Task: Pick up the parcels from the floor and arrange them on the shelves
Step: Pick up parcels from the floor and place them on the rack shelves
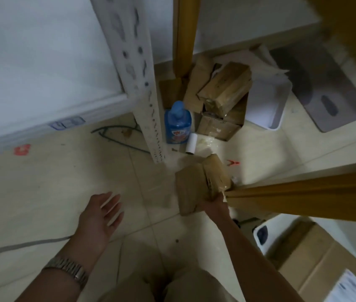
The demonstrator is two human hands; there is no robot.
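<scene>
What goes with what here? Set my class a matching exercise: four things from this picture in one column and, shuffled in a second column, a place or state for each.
Things
1. left hand
2. right hand
3. blue bottle
4. pile of parcels

Place or state
A. stands on the floor beside the white shelf post
B. open, holding nothing
C. heaped on the floor by the wooden post
D. grips a brown parcel

Pairs: 1-B, 2-D, 3-A, 4-C

Tiled floor (63, 192), piled parcels (222, 94), blue bottle (178, 125), paper roll (190, 143)
</scene>
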